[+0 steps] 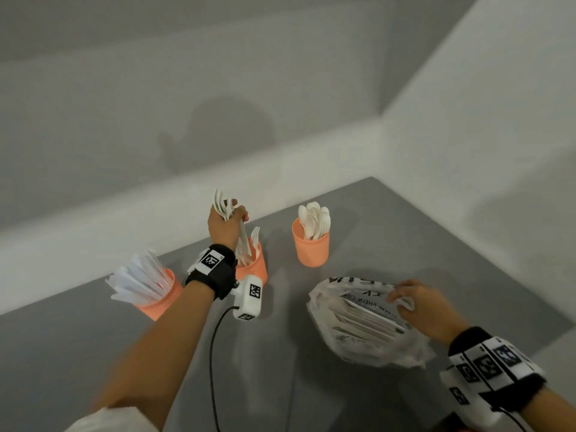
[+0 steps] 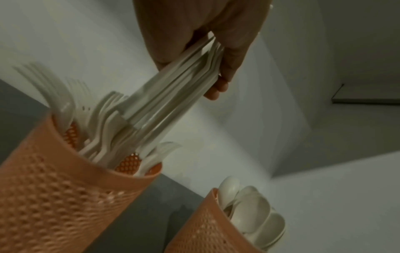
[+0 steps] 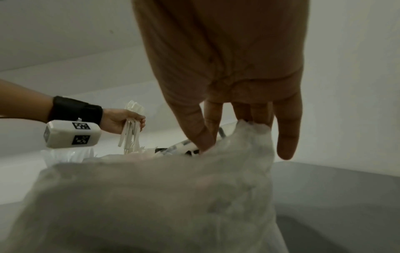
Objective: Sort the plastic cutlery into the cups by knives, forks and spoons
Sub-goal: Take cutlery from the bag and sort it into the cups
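Observation:
My left hand grips a bundle of white plastic forks, handles down into the middle orange cup, which holds more forks. The left orange cup is full of white knives. The right orange cup holds white spoons. My right hand pinches the edge of a clear plastic bag with packed cutlery inside, lying on the grey table.
The grey table fits into a corner of white walls, close behind the cups. A black cable runs from my left wrist camera across the table's front part.

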{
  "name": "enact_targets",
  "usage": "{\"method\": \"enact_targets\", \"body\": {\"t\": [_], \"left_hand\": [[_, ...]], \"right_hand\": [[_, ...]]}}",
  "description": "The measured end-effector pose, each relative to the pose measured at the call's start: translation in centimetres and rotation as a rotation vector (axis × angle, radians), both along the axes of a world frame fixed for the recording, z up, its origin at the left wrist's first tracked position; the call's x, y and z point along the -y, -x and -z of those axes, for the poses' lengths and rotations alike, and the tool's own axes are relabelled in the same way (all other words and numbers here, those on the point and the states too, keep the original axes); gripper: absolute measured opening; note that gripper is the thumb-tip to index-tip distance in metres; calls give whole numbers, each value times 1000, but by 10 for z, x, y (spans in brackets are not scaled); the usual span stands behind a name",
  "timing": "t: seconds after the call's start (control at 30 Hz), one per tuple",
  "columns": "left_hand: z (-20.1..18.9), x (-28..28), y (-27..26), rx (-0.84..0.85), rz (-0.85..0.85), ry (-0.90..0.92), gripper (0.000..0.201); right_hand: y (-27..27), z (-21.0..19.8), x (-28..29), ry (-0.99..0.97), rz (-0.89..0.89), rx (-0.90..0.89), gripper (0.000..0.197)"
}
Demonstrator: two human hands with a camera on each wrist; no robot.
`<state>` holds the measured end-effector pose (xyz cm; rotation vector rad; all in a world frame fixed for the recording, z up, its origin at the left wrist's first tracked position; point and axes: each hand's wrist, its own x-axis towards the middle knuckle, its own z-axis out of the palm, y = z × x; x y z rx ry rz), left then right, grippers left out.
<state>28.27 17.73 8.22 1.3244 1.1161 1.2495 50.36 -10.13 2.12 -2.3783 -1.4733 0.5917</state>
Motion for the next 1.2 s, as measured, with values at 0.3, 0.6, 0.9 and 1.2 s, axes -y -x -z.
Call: {"method": "enact_targets", "body": {"t": [0.3, 0.6, 0.9, 1.2], "left_hand": [[42, 1, -3, -117, 7, -126, 50], [54, 1, 4, -715, 63, -481, 31], [57, -6, 17, -1184, 188, -763, 41], [62, -1, 18, -1346, 111, -471, 53]], "right_hand": [[-10, 5, -2, 5, 37, -25, 31], [-15, 8, -2, 8, 18, 15, 31], [-16, 9, -1, -2, 11, 39, 27], [-13, 6, 2, -2, 5, 53, 24]]}}
